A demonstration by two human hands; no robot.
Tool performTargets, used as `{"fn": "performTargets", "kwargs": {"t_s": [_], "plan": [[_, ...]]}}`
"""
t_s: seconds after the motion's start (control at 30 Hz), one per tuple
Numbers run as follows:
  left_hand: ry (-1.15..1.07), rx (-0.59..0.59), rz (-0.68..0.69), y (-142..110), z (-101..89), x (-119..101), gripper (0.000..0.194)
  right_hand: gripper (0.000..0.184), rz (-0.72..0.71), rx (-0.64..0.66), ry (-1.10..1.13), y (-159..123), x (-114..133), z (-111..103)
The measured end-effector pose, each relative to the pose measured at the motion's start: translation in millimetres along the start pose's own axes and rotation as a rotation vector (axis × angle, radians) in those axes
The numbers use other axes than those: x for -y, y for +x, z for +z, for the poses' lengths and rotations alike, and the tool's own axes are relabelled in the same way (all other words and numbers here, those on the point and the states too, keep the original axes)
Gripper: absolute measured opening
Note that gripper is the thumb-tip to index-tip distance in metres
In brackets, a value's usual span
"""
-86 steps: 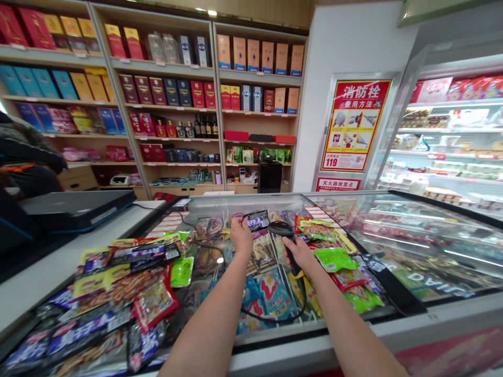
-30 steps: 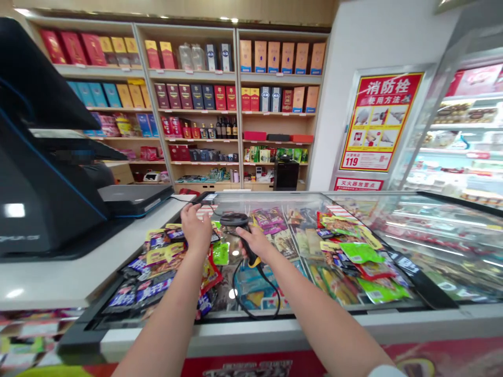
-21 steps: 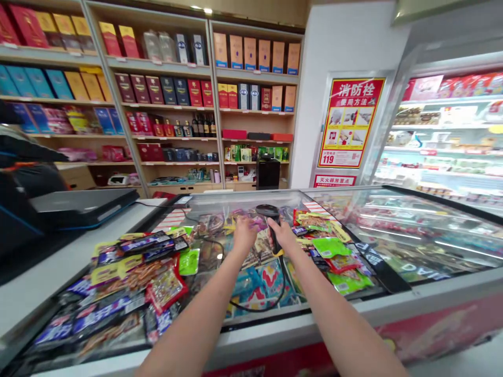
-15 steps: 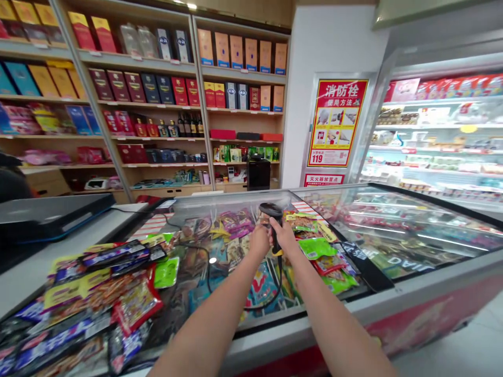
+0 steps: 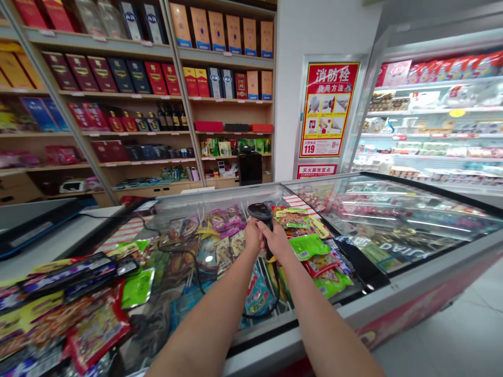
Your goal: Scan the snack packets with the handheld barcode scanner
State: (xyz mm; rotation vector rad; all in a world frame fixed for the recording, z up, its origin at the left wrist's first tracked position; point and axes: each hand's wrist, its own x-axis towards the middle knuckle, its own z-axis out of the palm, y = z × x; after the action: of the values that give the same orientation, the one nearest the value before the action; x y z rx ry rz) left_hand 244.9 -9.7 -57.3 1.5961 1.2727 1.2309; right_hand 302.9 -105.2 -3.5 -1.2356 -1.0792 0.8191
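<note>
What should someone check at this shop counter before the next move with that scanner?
Right hand gripping the black corded barcode scanner: ok.
Cord slack, looping down onto the freezer's glass lid: ok.
Left hand holding a packet: cannot tell, its fingers are hidden against the right hand.
Scanner aimed at a barcode: cannot tell.
Green snack packet clear of both hands: ok.
</note>
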Motion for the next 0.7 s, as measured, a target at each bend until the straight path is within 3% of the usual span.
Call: {"fn": "performTargets", "kwargs": {"t_s": [0.13,0.23,0.57,0.7], "plan": [[0.035,-0.361,-0.022,15,-27.4,-1,0.022,0.037,0.062,-0.024,0.084,0,-3,-2],[-0.031,-0.525,-0.070,20,-40.9,0,0.022,0.037,0.082,-0.030,0.090,-2,-1,-3],[-0.145,-0.694,-0.135,23,-46.6,-1,0.024,0.034,0.201,0.006,-0.085,-5,-5,-10],[-0.132,-0.694,-0.061,27,-55.0,0,0.020,0.036,0.177,0.077,-0.132,-5,-8,-10]]}}
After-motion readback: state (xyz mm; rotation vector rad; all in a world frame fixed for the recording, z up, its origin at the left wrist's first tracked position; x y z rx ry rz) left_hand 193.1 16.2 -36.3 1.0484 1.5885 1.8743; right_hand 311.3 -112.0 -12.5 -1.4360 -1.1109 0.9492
